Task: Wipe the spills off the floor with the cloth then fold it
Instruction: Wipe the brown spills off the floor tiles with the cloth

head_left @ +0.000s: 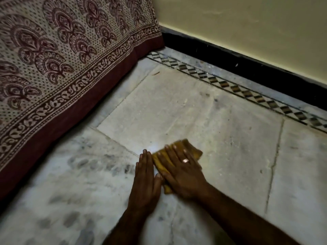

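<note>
A small mustard-yellow cloth (pixel 192 150) lies bunched on the marble floor (pixel 221 121). My right hand (pixel 182 171), wearing a ring, lies flat on top of the cloth with fingers spread, covering most of it. My left hand (pixel 146 181) rests flat on the floor just left of the cloth, fingers together, its edge touching the cloth's left side. No wet spill shows clearly on the floor; the cloth and hands are slightly blurred.
A patterned maroon-and-cream bedsheet (pixel 58 71) hangs down to the floor on the left. A cream wall with a black skirting (pixel 247 62) runs along the back right, with a diamond-pattern floor border (pixel 238 92) in front of it.
</note>
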A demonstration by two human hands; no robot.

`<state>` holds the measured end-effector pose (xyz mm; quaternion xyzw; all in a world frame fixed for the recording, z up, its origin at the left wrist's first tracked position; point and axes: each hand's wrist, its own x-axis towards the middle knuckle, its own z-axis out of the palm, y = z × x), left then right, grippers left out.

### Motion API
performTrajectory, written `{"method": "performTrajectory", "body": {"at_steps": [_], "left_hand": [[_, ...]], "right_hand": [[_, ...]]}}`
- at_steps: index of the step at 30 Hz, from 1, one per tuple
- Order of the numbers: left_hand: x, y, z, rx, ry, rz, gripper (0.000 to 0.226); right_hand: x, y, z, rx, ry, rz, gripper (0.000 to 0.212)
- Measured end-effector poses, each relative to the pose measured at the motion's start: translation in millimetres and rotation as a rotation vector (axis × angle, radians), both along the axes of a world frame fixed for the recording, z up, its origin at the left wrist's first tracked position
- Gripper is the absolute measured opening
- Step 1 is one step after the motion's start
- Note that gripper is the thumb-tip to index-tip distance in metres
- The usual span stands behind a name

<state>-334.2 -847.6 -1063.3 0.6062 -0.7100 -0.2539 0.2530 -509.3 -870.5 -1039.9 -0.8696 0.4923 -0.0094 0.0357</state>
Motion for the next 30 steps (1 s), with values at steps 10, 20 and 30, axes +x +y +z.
{"method": "performTrajectory", "body": {"at_steps": [10, 20, 30], "left_hand": [[3.1, -0.8, 7.6, 0.023, 0.273, 0.078, 0.065], [3.7, -3.3, 1.2, 0.033, 0.168, 0.052, 0.067], [-4.3, 2.0, -2.8, 0.109, -0.037, 0.006, 0.076]], "right_hand": [[30.0, -36.9, -0.4, 0.095, 0.042, -0.073, 0.068], [9.2, -70.8, -7.0, 0.103, 0.139, -0.165, 0.075], [-98.7, -51.5, -25.9, 0.034, 0.122, -0.335, 0.059]]}}
